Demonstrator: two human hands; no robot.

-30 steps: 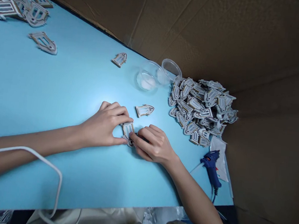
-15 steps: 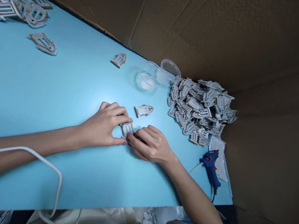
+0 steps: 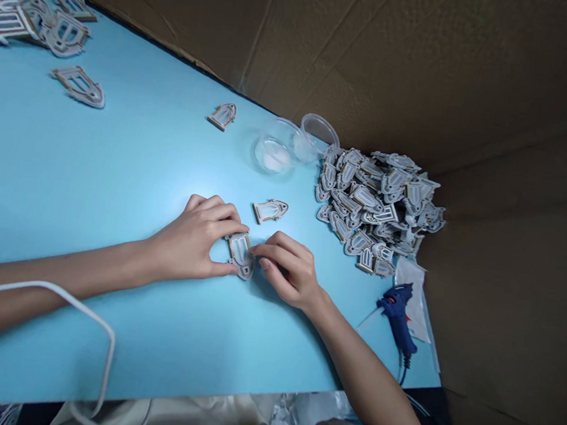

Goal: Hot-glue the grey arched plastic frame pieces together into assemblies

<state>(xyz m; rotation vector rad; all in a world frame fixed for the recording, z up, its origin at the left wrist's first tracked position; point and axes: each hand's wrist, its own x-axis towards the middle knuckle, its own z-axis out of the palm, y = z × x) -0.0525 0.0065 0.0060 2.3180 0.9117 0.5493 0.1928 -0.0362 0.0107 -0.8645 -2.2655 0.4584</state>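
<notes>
A small grey arched window-shaped piece (image 3: 240,255) lies flat on the blue table (image 3: 116,176). My left hand (image 3: 193,238) pinches it between thumb and forefinger from the left. My right hand (image 3: 288,270) rests just to its right, fingers curled, fingertips touching the piece's right edge. Another such piece (image 3: 270,210) lies just beyond my hands.
A heap of several like pieces (image 3: 377,205) sits at the right. Two clear plastic cups (image 3: 290,147) stand behind it. A blue glue gun (image 3: 397,318) lies near the right corner. More pieces (image 3: 36,21) lie far left, one alone (image 3: 221,115). Cardboard walls (image 3: 428,66) enclose the table. A white cable (image 3: 100,342) crosses my left arm.
My right hand has drawn back slightly to the right, uncovering the whole piece. My left hand stays put on it.
</notes>
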